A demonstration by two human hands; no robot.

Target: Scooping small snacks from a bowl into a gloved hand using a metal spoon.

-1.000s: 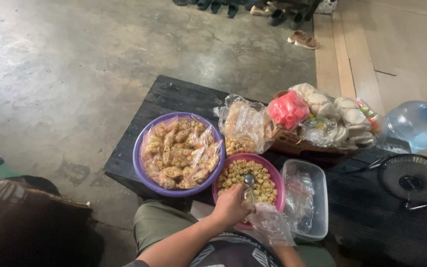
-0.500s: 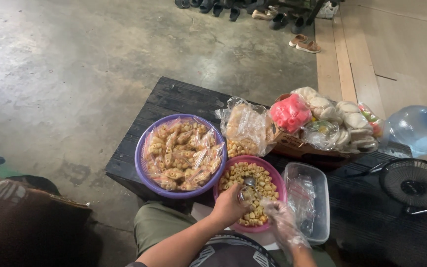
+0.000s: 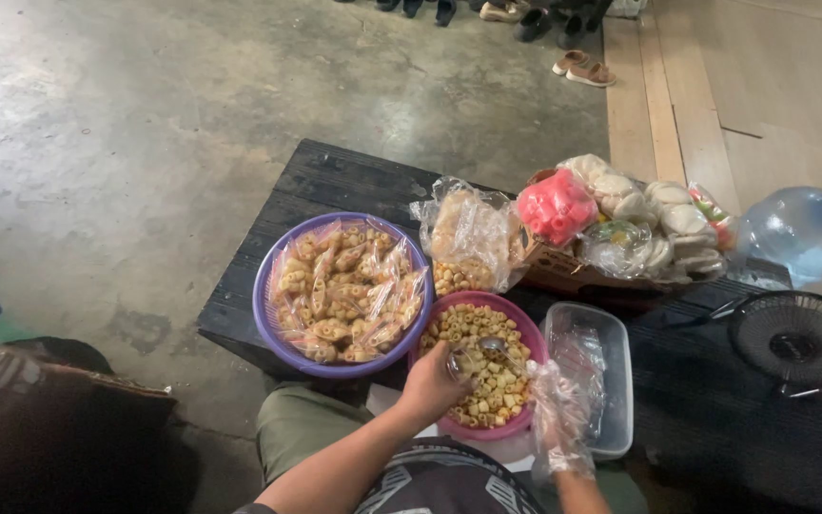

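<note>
My left hand (image 3: 433, 383) grips a metal spoon (image 3: 490, 345) whose bowl rests among yellow tube-shaped snacks in a pink bowl (image 3: 521, 328). My right hand (image 3: 560, 419), wrapped in thin clear plastic, hovers at the pink bowl's right rim, beside a clear plastic container (image 3: 594, 381); whether it holds a bag or wears a glove is unclear. Left of the pink bowl stands a purple bowl (image 3: 278, 333) piled with several small sealed bags of the same snacks.
All of it sits on a low black wooden table (image 3: 325, 181) over a concrete floor. Behind the bowls lie a clear bag of snacks (image 3: 468, 238) and a cardboard box (image 3: 554, 271) of crackers with a pink bag. A water jug (image 3: 801, 233) and fan (image 3: 796, 338) stand right.
The view has tilted slightly. My left hand has dipped the spoon deeper into the pink bowl, and my plastic-covered right hand has lowered a little beside the bowl's rim.
</note>
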